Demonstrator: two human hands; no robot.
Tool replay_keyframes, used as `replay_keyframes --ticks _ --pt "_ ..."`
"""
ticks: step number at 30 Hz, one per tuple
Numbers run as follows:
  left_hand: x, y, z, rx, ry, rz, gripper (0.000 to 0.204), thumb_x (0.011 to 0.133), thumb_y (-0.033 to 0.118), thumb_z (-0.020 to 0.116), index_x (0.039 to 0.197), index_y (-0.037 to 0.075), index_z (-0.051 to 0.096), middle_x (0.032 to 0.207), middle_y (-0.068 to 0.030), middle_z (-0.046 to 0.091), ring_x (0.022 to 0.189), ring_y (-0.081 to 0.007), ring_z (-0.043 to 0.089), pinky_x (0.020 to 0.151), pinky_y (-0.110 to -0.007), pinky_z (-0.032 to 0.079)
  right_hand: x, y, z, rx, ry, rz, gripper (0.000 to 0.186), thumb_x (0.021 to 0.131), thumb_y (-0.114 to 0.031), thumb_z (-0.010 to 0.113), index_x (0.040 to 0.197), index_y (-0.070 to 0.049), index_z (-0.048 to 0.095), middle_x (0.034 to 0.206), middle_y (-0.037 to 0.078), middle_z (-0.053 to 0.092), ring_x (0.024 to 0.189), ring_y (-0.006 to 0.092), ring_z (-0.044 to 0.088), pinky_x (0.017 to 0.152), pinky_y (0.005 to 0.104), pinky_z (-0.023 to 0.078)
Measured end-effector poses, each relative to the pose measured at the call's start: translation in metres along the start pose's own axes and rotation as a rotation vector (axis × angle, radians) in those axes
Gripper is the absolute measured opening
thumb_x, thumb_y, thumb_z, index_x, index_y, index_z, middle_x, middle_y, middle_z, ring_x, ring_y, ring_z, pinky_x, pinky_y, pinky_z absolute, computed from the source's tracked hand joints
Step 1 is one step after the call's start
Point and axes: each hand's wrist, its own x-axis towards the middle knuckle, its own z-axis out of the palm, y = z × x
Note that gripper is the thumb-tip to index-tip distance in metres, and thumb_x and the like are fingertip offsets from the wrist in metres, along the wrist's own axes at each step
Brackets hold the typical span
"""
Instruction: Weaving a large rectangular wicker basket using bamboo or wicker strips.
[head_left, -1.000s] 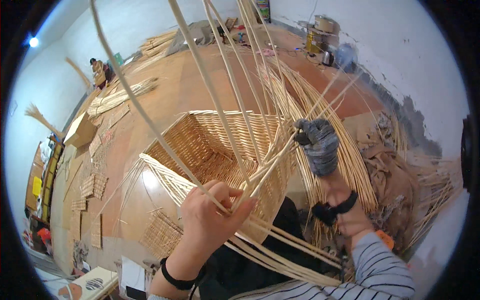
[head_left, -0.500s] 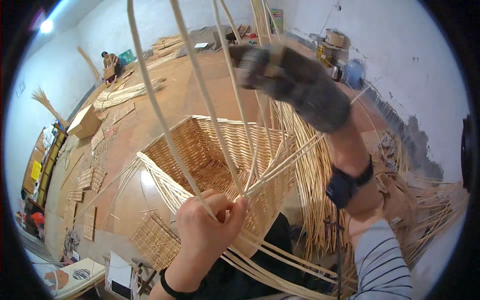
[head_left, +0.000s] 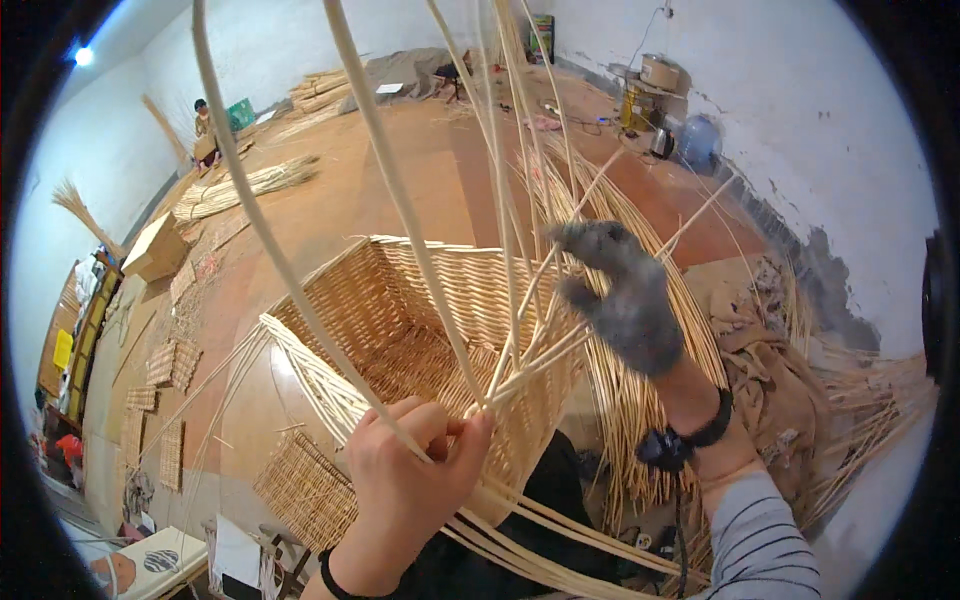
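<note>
A square woven wicker basket [head_left: 369,291] sits before me with long pale rods [head_left: 391,179] standing up from it and more rods lying crossed along its near edge. My left hand [head_left: 415,475] is closed on those rods at the near rim, thumb pinched against them. My right hand [head_left: 625,300], in a grey glove with a black band at the wrist, is held at the basket's right side beside crossing rods, thumb and forefinger apart. A thick bundle of long rods [head_left: 700,350] lies behind it.
Another person [head_left: 205,135] sits at the back left near rod bundles [head_left: 240,188]. Around the left are a box [head_left: 155,247], woven panels [head_left: 305,489] and a shelf unit [head_left: 60,340]. Brown cloth [head_left: 770,370] lies right. A kettle [head_left: 661,143] and water bottle [head_left: 698,141] stand by the wall.
My gloved right hand swung up across the rods, then came back down to the right side with fingers spread. My left hand shifted slightly down and left, still holding.
</note>
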Motion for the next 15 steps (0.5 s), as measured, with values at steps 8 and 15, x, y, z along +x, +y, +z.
replay_keyframes --ticks 8,15 --pt "0.007 -0.072 -0.019 -0.383 -0.355 0.445 0.027 0.059 0.016 0.077 0.081 0.010 0.064 0.089 -0.0033 0.065 0.080 -0.0212 0.059 0.075 -0.032 0.042 -0.047 -0.017 0.026 -0.031 -0.343 -0.347 0.039 0.070 -0.033 0.065 0.105 -0.016 0.061 0.091 0.006 0.056 0.093 0.0226 0.054 0.092 0.0426 0.036" --pt "0.014 -0.049 0.002 -0.352 -0.237 0.508 0.025 0.061 0.019 0.074 0.083 0.011 0.067 0.081 -0.0051 0.063 0.074 -0.0217 0.058 0.065 -0.033 0.044 -0.002 -0.042 -0.055 0.143 -0.931 0.251 0.039 0.082 -0.034 0.055 0.108 -0.005 0.057 0.091 0.014 0.061 0.088 0.0283 0.058 0.080 0.0356 0.045"
